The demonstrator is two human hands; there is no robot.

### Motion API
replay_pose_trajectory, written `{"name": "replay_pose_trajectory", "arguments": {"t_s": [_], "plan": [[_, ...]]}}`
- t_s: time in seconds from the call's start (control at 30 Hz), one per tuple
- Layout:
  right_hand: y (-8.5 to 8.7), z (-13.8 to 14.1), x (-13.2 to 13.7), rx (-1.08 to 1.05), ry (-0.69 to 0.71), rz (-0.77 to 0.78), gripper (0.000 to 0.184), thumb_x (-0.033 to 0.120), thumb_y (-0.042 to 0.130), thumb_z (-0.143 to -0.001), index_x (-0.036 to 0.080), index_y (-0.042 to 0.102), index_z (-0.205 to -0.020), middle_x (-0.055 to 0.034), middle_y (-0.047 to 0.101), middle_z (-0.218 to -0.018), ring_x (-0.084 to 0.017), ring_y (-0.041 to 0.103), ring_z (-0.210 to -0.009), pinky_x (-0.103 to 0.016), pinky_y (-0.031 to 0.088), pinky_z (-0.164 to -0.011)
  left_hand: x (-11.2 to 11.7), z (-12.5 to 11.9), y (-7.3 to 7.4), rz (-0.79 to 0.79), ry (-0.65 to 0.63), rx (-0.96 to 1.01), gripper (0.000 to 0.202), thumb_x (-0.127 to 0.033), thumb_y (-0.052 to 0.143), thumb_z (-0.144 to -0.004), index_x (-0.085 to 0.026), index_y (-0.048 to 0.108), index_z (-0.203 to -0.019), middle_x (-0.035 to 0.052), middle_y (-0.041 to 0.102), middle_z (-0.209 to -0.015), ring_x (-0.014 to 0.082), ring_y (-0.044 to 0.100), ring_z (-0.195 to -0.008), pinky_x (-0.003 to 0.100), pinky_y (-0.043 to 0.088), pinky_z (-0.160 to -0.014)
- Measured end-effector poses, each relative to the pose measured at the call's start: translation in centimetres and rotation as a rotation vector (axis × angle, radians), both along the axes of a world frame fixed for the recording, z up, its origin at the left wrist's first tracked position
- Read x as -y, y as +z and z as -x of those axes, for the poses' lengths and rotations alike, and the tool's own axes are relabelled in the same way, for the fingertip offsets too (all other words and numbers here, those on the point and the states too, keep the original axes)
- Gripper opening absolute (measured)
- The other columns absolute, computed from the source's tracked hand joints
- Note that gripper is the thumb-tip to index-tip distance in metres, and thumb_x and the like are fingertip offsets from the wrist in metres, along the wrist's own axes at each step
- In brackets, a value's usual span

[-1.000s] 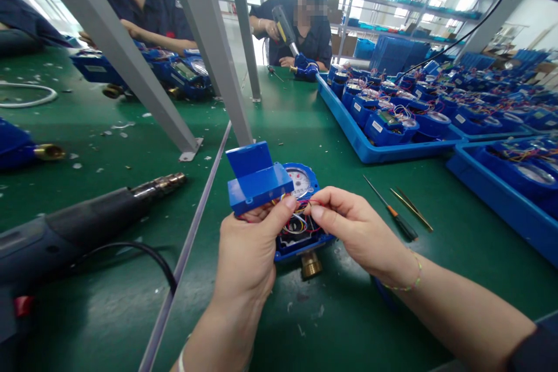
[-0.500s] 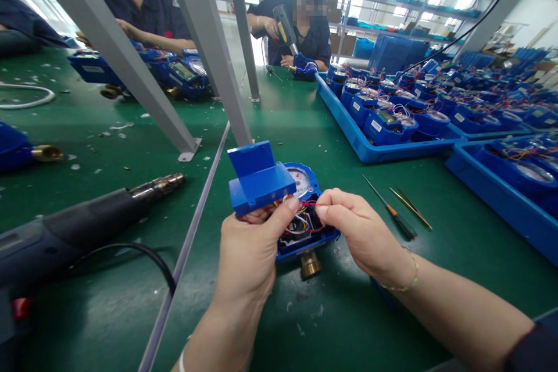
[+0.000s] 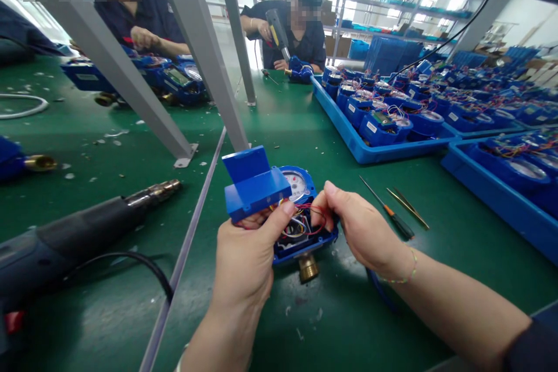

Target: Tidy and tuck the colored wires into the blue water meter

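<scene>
A blue water meter (image 3: 300, 238) with a round dial (image 3: 295, 183) and a brass fitting (image 3: 307, 267) lies on the green table (image 3: 331, 139) in front of me. Its blue cover (image 3: 255, 185) is lifted off at the left, and coloured wires (image 3: 305, 218) run into the open body. My left hand (image 3: 246, 258) grips the cover from below, thumb pressed at its edge. My right hand (image 3: 357, 226) is closed around the meter's right side, fingers in among the wires.
A black heat gun (image 3: 74, 232) with its cable lies at the left. A screwdriver (image 3: 387, 212) and tweezers (image 3: 407, 207) rest to the right. Blue trays (image 3: 361, 151) of meters fill the right side. Grey frame legs (image 3: 204, 52) stand ahead. Other people work across the table.
My right hand has moved from pinching the wires above the meter to closing round the meter's right side. The view has shifted slightly; the left hand stays on the cover.
</scene>
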State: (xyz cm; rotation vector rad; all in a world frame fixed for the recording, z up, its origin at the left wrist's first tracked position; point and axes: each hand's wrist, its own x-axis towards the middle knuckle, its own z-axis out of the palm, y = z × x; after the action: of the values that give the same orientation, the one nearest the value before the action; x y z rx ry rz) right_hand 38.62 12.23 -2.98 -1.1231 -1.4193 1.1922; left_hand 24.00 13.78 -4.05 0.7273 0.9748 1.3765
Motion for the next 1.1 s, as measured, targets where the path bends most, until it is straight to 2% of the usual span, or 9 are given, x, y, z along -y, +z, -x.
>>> {"name": "replay_pose_trajectory", "arguments": {"t_s": [0.07, 0.13, 0.2, 0.27, 0.47, 0.7, 0.9, 1.03, 1.1], "plan": [[0.3, -0.1, 0.2, 0.122, -0.059, -0.094, 0.034, 0.046, 0.041, -0.099, 0.02, 0.059, -0.087, 0.0003, 0.054, -0.076, -0.016, 0.05, -0.071, -0.029, 0.038, -0.067, 0.0, 0.0, 0.0, -0.009, -0.003, 0.009, 0.027, -0.017, 0.085, -0.06, -0.017, 0.075, -0.085, 0.0033, 0.077, -0.084, 0.0172, 0.07, -0.074, 0.029, 0.059, -0.073], [0.7, -0.2, 0.7, 0.295, -0.182, -0.283, 0.017, 0.037, 0.051, -0.095, 0.021, 0.056, -0.098, -0.001, 0.055, -0.088, -0.018, 0.052, -0.083, -0.033, 0.039, -0.076, 0.0, 0.0, 0.0, -0.011, 0.002, 0.019, 0.028, -0.017, 0.086, -0.06, -0.016, 0.075, -0.086, 0.0036, 0.077, -0.086, 0.0172, 0.07, -0.075, 0.029, 0.058, -0.074], [1.3, -0.2, 1.2, 0.479, -0.29, -0.474, 0.01, 0.029, 0.055, -0.092, 0.022, 0.057, -0.098, -0.0029, 0.055, -0.095, -0.02, 0.052, -0.092, -0.038, 0.035, -0.083, 0.1, 0.0, 0.1, -0.005, 0.01, 0.025, 0.027, -0.018, 0.086, -0.06, -0.016, 0.075, -0.085, 0.003, 0.076, -0.084, 0.0164, 0.07, -0.074, 0.028, 0.058, -0.073], [1.7, -0.3, 1.7, 0.631, -0.327, -0.568, 0.005, 0.025, 0.056, -0.091, 0.022, 0.06, -0.092, -0.0036, 0.054, -0.094, -0.021, 0.051, -0.093, -0.041, 0.032, -0.083, 0.1, 0.0, 0.3, 0.002, 0.016, 0.026, 0.027, -0.017, 0.086, -0.059, -0.017, 0.074, -0.083, 0.0026, 0.076, -0.082, 0.0163, 0.07, -0.072, 0.028, 0.058, -0.072], [2.0, -0.3, 2.1, 0.806, -0.331, -0.532, 0.011, 0.024, 0.059, -0.088, 0.024, 0.068, -0.083, -0.0026, 0.054, -0.09, -0.021, 0.049, -0.09, -0.043, 0.026, -0.078, 0.2, 0.1, 0.1, 0.016, -0.003, 0.043, 0.028, -0.017, 0.084, -0.061, -0.016, 0.074, -0.088, 0.0044, 0.077, -0.086, 0.0189, 0.071, -0.075, 0.032, 0.059, -0.075], [2.0, 0.0, 1.8, 0.727, -0.267, -0.451, 0.015, 0.025, 0.056, -0.09, 0.026, 0.071, -0.085, 0.0003, 0.058, -0.094, -0.019, 0.05, -0.094, -0.041, 0.027, -0.082, 0.2, 0.1, 0.0, 0.017, -0.015, 0.048, 0.027, -0.016, 0.085, -0.06, -0.016, 0.074, -0.086, 0.003, 0.076, -0.083, 0.0158, 0.07, -0.072, 0.027, 0.058, -0.071], [1.7, 0.8, 1.5, 0.689, -0.248, -0.397, 0.019, 0.024, 0.052, -0.085, 0.027, 0.069, -0.076, 0.0029, 0.059, -0.092, -0.018, 0.052, -0.092, -0.04, 0.028, -0.081, 0.3, 0.4, -0.4, 0.017, -0.04, -0.002, 0.029, -0.021, 0.085, -0.062, -0.014, 0.075, -0.088, 0.0047, 0.076, -0.084, 0.0171, 0.069, -0.074, 0.029, 0.056, -0.073], [0.1, 0.3, 2.0, 0.726, -0.248, -0.424, 0.025, 0.025, 0.046, -0.085, 0.025, 0.064, -0.068, 0.0019, 0.061, -0.092, -0.021, 0.055, -0.093, -0.042, 0.032, -0.08, 1.5, 0.8, -0.3, 0.082, -0.068, -0.023, 0.027, -0.027, 0.083, -0.065, -0.01, 0.074, -0.084, 0.0065, 0.073, -0.075, 0.0184, 0.066, -0.068, 0.032, 0.054, -0.07], [-1.6, -0.8, 1.6, 0.779, -0.123, -0.49, 0.02, 0.029, 0.051, -0.084, 0.029, 0.066, -0.07, 0.0029, 0.063, -0.093, -0.021, 0.059, -0.088, -0.039, 0.037, -0.074, 2.0, 0.8, -0.4, 0.064, -0.07, 0.008, 0.026, -0.029, 0.082, -0.066, -0.009, 0.074, -0.081, 0.0078, 0.072, -0.074, 0.017, 0.063, -0.065, 0.031, 0.052, -0.068]]}}
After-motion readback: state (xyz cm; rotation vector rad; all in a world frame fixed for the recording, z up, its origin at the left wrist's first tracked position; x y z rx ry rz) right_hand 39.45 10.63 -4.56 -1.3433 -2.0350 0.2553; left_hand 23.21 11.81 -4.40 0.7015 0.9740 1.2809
